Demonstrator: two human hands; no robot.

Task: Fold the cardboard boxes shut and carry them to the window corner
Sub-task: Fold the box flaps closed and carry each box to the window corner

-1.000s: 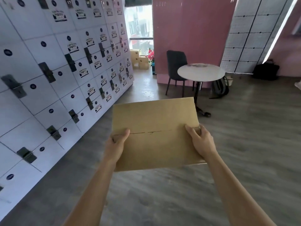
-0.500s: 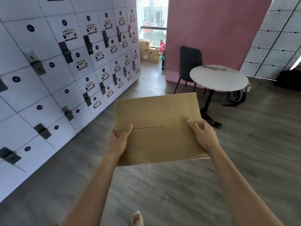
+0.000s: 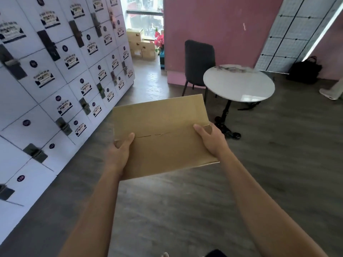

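Compared with the earlier frames, lockers (image 3: 61, 71), chair (image 3: 199, 64) and table (image 3: 239, 82) all sit larger and nearer, and the stacked boxes (image 3: 142, 44) under the window (image 3: 143, 13) show more plainly, so the person has advanced; the grip on the box (image 3: 163, 134) is unchanged. Left to right: the left hand (image 3: 119, 154) clamps the box's left edge, thumb laid on top beside the centre seam, fingers curled under and out of sight; the box, its flaps closed and meeting along that seam, is held level above the floor (image 3: 185, 210), well apart from the stack; the right hand (image 3: 211, 140) grips the right edge likewise, thumb on top. Step in hand: carrying, with folding of this box apparently done. Next move, as judged: continue through the gap between lockers and pink wall (image 3: 213, 25), passing left of the chair and table, then lower the box beside or onto the stack.
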